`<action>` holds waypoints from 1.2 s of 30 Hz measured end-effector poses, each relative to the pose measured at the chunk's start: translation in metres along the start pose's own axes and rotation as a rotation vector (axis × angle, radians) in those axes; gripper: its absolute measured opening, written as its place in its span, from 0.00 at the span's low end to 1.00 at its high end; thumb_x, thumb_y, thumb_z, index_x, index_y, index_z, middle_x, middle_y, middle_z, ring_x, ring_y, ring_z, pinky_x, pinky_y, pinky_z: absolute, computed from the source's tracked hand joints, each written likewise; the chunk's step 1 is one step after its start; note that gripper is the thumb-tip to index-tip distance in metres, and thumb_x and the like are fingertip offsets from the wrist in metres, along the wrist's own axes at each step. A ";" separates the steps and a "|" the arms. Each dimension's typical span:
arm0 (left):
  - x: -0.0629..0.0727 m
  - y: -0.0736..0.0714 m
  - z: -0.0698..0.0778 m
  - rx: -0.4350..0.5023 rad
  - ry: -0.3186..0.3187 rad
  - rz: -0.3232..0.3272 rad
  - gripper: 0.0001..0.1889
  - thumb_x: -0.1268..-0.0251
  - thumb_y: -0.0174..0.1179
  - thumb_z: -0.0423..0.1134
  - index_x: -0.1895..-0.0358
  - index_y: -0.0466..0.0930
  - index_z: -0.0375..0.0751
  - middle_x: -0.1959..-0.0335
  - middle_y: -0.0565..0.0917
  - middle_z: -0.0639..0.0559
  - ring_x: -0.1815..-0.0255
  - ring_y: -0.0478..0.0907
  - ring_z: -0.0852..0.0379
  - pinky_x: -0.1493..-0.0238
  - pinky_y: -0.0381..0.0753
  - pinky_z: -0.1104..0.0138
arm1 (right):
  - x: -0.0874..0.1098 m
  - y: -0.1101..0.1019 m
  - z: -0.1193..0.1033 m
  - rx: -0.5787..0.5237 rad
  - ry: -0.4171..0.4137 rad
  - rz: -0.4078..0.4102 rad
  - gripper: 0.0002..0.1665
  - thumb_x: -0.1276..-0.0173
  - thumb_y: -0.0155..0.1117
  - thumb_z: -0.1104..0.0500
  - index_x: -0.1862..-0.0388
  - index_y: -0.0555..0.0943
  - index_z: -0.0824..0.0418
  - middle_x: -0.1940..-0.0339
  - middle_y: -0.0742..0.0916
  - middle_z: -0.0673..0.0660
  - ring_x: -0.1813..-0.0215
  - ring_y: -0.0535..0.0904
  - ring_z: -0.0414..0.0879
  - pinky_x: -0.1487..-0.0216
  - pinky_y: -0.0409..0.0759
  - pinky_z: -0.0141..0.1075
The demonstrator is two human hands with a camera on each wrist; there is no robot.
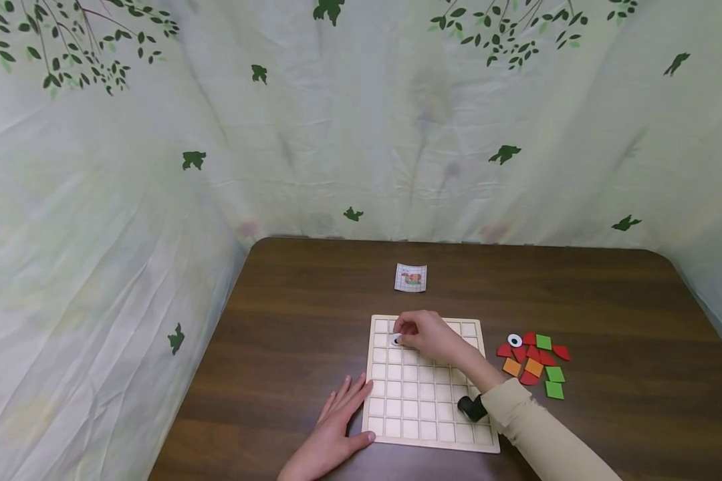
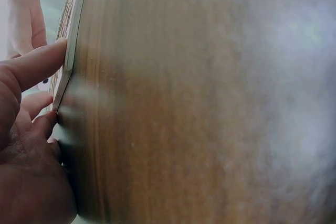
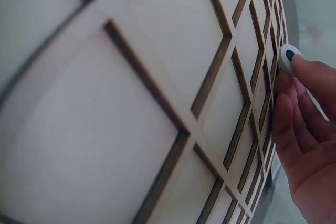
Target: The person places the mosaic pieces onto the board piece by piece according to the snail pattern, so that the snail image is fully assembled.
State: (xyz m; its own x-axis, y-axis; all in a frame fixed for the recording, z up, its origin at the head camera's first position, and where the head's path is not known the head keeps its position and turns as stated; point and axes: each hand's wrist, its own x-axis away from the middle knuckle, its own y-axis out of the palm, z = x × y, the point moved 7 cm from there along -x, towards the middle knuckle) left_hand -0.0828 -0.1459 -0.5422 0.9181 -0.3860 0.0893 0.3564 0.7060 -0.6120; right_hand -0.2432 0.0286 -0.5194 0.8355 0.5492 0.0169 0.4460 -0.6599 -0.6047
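Note:
A pale wooden grid board (image 1: 418, 407) with square cells lies on the table. My right hand (image 1: 430, 337) reaches over its upper left part and pinches a round white eye piece (image 3: 287, 56) with a black centre between thumb and fingers. In the head view the eye piece (image 1: 396, 340) is close over a cell in the upper left. My left hand (image 1: 339, 424) rests at the board's left edge, fingers spread and fairly straight. The left wrist view shows its thumb (image 2: 44, 64) touching the board's side.
Right of the board lie several loose tiles: red pieces (image 1: 561, 352), orange squares (image 1: 511, 366), green squares (image 1: 555, 390) and another white eye piece (image 1: 514, 341). A small picture card (image 1: 410, 287) lies behind the board on the brown table (image 1: 277, 321). A leaf-patterned curtain (image 1: 361, 133) hangs beyond.

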 end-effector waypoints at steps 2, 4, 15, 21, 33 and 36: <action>0.000 0.000 0.000 0.007 -0.001 0.000 0.42 0.42 0.67 0.40 0.23 0.59 0.48 0.22 0.55 0.49 0.21 0.41 0.42 0.31 0.35 0.48 | -0.002 0.001 -0.001 0.015 0.000 0.000 0.05 0.36 0.69 0.65 0.64 0.84 0.55 0.73 0.83 0.46 0.69 0.77 0.39 0.65 0.78 0.34; 0.000 0.001 0.000 0.007 -0.003 -0.001 0.42 0.42 0.67 0.40 0.23 0.59 0.48 0.22 0.55 0.49 0.21 0.41 0.42 0.31 0.35 0.49 | -0.003 0.000 -0.002 0.029 -0.003 0.001 0.05 0.37 0.70 0.65 0.65 0.84 0.55 0.73 0.83 0.45 0.69 0.77 0.39 0.65 0.78 0.34; 0.000 -0.001 0.000 -0.002 -0.007 -0.003 0.42 0.42 0.67 0.41 0.23 0.59 0.49 0.21 0.55 0.51 0.21 0.40 0.43 0.30 0.35 0.47 | -0.006 0.004 -0.009 0.127 -0.094 0.006 0.05 0.37 0.70 0.65 0.65 0.85 0.56 0.71 0.81 0.44 0.68 0.76 0.37 0.64 0.77 0.32; 0.000 0.000 0.001 -0.016 -0.014 -0.007 0.42 0.42 0.67 0.41 0.23 0.59 0.48 0.21 0.55 0.50 0.21 0.41 0.42 0.30 0.37 0.46 | -0.004 0.002 -0.008 0.132 -0.090 -0.021 0.07 0.36 0.68 0.66 0.62 0.85 0.56 0.68 0.82 0.46 0.66 0.76 0.37 0.63 0.78 0.32; -0.003 0.002 -0.003 -0.006 -0.047 -0.025 0.41 0.41 0.66 0.43 0.23 0.59 0.51 0.21 0.55 0.53 0.21 0.40 0.44 0.30 0.36 0.43 | 0.031 -0.019 0.000 0.086 -0.062 -0.022 0.15 0.35 0.64 0.69 0.50 0.84 0.60 0.60 0.85 0.51 0.60 0.79 0.42 0.55 0.80 0.39; -0.003 0.003 -0.004 -0.001 -0.050 -0.031 0.41 0.40 0.66 0.44 0.23 0.59 0.52 0.21 0.54 0.53 0.21 0.39 0.44 0.30 0.35 0.43 | 0.042 -0.028 0.006 0.085 -0.025 -0.018 0.15 0.35 0.64 0.68 0.50 0.84 0.60 0.60 0.85 0.52 0.60 0.78 0.43 0.55 0.80 0.40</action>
State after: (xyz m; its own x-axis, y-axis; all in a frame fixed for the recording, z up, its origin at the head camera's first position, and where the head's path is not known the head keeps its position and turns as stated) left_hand -0.0857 -0.1449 -0.5478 0.9142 -0.3776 0.1469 0.3844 0.6934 -0.6095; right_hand -0.2222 0.0735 -0.5067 0.8190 0.5737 0.0086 0.4307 -0.6047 -0.6700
